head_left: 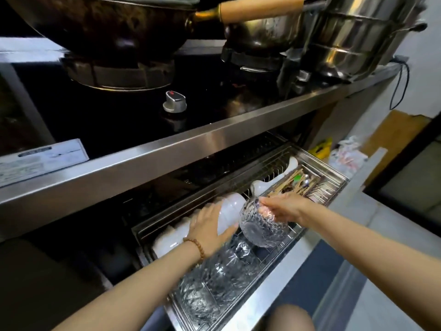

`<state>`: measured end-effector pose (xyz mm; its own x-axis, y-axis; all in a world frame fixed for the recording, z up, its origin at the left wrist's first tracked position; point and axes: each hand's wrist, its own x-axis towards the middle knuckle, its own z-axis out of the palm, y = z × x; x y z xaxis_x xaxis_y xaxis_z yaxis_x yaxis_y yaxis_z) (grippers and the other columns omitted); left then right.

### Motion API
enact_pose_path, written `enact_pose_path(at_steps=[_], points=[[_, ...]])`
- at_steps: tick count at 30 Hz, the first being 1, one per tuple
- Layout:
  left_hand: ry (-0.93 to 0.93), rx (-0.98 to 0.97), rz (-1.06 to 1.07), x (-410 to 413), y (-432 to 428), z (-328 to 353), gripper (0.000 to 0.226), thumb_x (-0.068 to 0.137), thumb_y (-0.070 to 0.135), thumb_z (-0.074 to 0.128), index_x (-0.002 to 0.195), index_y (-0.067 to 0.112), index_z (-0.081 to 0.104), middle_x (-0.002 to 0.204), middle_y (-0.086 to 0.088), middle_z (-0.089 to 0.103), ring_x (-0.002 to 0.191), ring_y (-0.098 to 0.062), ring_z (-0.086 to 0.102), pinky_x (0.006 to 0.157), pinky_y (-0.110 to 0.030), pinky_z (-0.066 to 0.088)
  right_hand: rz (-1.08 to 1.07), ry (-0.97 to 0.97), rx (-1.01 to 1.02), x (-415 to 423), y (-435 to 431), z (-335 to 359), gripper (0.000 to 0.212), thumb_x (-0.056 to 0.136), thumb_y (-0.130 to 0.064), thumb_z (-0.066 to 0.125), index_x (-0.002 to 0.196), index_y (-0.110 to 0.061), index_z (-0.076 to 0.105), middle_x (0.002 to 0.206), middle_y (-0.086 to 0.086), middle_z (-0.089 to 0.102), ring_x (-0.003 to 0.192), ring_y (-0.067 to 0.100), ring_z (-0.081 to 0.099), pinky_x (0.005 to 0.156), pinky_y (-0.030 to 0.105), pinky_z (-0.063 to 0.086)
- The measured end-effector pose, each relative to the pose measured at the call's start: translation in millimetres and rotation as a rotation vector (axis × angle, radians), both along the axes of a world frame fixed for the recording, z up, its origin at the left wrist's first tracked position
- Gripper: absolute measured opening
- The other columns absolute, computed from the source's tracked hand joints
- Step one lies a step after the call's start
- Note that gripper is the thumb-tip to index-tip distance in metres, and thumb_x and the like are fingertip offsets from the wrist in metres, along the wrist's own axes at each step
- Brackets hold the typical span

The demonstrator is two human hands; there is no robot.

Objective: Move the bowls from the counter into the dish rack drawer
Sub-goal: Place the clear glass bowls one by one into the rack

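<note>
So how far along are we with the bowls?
Done: a row of glass bowls stands on edge in the dish rack drawer, white bowls behind them. In hand: the right hand holds another glass bowl just above the rack; the left hand rests on the white bowls. Left: seating this one; no more bowls show on the visible stretch of counter.

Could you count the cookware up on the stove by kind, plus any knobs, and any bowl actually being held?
Dark wok: 1
Small steel pot: 1
Large tiered steel pot: 1
Control knob: 1
Glass bowl, gripped by the right hand: 1
Total: 5
</note>
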<state>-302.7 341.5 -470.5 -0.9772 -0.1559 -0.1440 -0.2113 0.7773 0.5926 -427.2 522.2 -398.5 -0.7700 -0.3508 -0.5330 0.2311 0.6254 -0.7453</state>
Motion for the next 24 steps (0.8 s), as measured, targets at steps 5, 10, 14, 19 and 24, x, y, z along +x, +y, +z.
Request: enact_pose_path(at_steps=[5, 10, 14, 19, 24], points=[[-0.09, -0.178, -0.056, 9.8, -1.5, -36.3, 0.089, 0.081, 0.075, 0.027, 0.149, 0.026, -0.002, 0.158, 0.0, -0.009, 0.145, -0.021, -0.013, 0.116, -0.05, -0.009, -0.041, -0.095, 0.076, -11.9, -9.6, -27.5, 0.02, 0.085, -0.033, 0.064, 0.082, -0.014, 0.066, 0.082, 0.004, 0.06, 0.067, 0.012, 0.052, 0.058, 0.019, 0.047], [-0.092, -0.275, -0.052, 17.2, -4.5, -60.8, 0.101, 0.069, 0.085, 0.01, 0.148, 0.025, -0.006, 0.157, 0.004, -0.017, 0.143, -0.02, -0.021, 0.113, -0.049, -0.019, 0.005, -0.211, 0.174, -19.2, -20.0, -44.3, 0.029, 0.088, -0.034, 0.058, 0.073, -0.01, 0.062, 0.072, 0.002, 0.055, 0.061, 0.011, 0.045, 0.053, 0.018, 0.041], [-0.073, -0.298, -0.048, 15.7, -4.1, -65.5, 0.108, 0.06, 0.089, -0.002, 0.148, 0.026, -0.01, 0.156, 0.005, -0.019, 0.142, -0.02, -0.023, 0.11, -0.047, -0.022, 0.093, -0.284, 0.252, -22.5, -24.8, -57.2, 0.031, 0.092, -0.035, 0.052, 0.071, -0.013, 0.058, 0.066, -0.001, 0.047, 0.058, 0.009, 0.039, 0.054, 0.017, 0.038], [-0.077, -0.302, -0.042, 16.3, -3.3, -64.0, 0.104, 0.063, 0.087, 0.001, 0.147, 0.027, -0.011, 0.156, 0.005, -0.019, 0.142, -0.02, -0.023, 0.11, -0.046, -0.023, 0.183, -0.342, 0.335, -22.1, -34.8, -68.6, 0.034, 0.095, -0.037, 0.046, 0.069, -0.016, 0.054, 0.063, -0.003, 0.046, 0.055, 0.007, 0.039, 0.045, 0.014, 0.037], [-0.09, -0.322, -0.051, 16.6, -3.2, -63.1, 0.1, 0.069, 0.085, 0.007, 0.148, 0.026, -0.01, 0.156, 0.003, -0.02, 0.142, -0.021, -0.023, 0.112, -0.048, -0.02, 0.226, -0.439, 0.288, -21.1, -37.6, -78.9, 0.033, 0.096, -0.039, 0.043, 0.079, -0.015, 0.058, 0.064, -0.004, 0.049, 0.054, 0.007, 0.042, 0.048, 0.014, 0.04]])
